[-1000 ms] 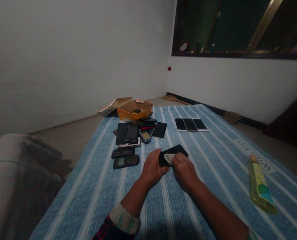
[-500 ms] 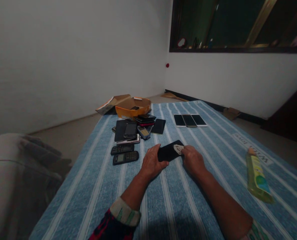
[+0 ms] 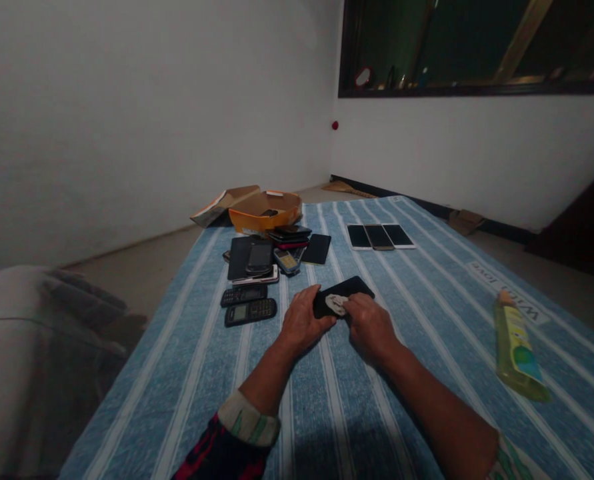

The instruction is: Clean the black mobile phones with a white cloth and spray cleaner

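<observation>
A black smartphone lies tilted on the striped cloth in front of me. My left hand grips its left end, thumb along the near edge and fingers at the far side. A crumpled whitish cloth is pinched in my right hand and pressed on the phone's dark face, near the left hand. Left of my hands lie two keypad phones, one behind the other. Behind them is a pile of phones, some stacked. Three smartphones lie side by side farther back on the right.
An open orange box with a phone inside stands at the back left of the blue striped cloth. A bottle of yellow-green liquid lies on the right. A grey covered shape stands beyond the left edge.
My right hand has slid the whitish cloth leftward along the phone, from its right end toward my left hand. The left hand keeps its grip. The view has shifted slightly.
</observation>
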A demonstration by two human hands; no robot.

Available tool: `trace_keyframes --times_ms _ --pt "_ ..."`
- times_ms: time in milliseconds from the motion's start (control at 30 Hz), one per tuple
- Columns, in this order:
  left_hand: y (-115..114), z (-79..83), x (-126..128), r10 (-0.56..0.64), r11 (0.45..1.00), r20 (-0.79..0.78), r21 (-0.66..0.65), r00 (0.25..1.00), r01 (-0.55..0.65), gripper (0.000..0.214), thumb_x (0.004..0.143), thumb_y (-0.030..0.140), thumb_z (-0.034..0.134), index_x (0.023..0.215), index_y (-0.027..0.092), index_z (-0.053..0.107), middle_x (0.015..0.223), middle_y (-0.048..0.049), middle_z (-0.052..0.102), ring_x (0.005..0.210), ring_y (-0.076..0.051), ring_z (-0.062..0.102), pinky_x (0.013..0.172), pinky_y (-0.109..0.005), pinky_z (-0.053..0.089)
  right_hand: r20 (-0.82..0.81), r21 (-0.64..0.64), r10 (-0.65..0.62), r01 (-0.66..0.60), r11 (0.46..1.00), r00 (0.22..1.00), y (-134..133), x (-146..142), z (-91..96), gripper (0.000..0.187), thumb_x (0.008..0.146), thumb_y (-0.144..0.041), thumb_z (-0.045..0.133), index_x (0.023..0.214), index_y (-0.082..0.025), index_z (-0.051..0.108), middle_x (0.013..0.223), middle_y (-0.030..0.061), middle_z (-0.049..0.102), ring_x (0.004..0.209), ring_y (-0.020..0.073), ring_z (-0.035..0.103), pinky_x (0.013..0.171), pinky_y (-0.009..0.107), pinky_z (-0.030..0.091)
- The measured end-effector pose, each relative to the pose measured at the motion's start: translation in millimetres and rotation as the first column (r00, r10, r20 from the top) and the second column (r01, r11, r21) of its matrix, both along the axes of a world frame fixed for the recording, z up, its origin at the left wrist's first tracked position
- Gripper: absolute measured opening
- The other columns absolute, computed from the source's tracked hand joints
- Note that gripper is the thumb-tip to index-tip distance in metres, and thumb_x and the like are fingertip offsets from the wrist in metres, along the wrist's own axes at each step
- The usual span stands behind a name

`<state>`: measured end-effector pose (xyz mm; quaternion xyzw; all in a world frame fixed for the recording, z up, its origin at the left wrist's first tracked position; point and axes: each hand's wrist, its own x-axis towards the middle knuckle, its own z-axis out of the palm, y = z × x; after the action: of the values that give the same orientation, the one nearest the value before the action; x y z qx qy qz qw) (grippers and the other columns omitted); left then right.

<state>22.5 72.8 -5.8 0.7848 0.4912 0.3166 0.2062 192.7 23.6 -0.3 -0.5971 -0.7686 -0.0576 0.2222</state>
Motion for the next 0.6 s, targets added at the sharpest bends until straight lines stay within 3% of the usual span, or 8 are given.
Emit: trace_keyframes --times_ms 167,333,600 --pt "1.2 -1.1 -0.1 -0.007 1.000 0.010 0.010 1.000 0.007 0.069 0.067 0.028 0.077 0.130 0.014 0.053 0.126 -0.0143 0.062 0.118 -0.033 0.056 0.101 -0.049 0.045 -0.034 0.104 0.038 -0.034 0.994 0.999 -3.5 -1.2 1.5 0.025 0.087 -0.004 0.046 0.094 -0.016 0.068 0.093 0.0091 0.064 0.090 0.0214 0.054 0.080 0.030 0.044" --pt "4.8 -6.9 -1.7 -0.004 1.000 0.031 0.003 1.000 0.004 0.064 0.069 0.027 0.072 0.130 0.017 0.053 0.125 -0.0107 0.063 0.116 -0.029 0.058 0.103 -0.049 0.044 0.061 0.198 0.127 -0.137 0.971 0.990 -9.3 -13.3 -2.8 0.021 0.090 -0.008 0.048 0.088 -0.014 0.067 0.090 0.0110 0.063 0.093 0.0234 0.053 0.086 0.033 0.045" --pt "8.3 -8.5 -1.4 0.041 0.996 0.208 -0.090 0.977 -0.023 0.057 0.068 0.012 0.066 0.124 0.016 0.059 0.126 -0.0106 0.065 0.119 -0.027 0.059 0.108 -0.046 0.043 0.130 0.266 0.076 -0.109 0.958 0.989 -8.7 -8.7 -7.2 0.023 0.092 -0.008 0.046 0.092 -0.013 0.069 0.093 0.0120 0.065 0.104 0.0265 0.054 0.097 0.038 0.045"
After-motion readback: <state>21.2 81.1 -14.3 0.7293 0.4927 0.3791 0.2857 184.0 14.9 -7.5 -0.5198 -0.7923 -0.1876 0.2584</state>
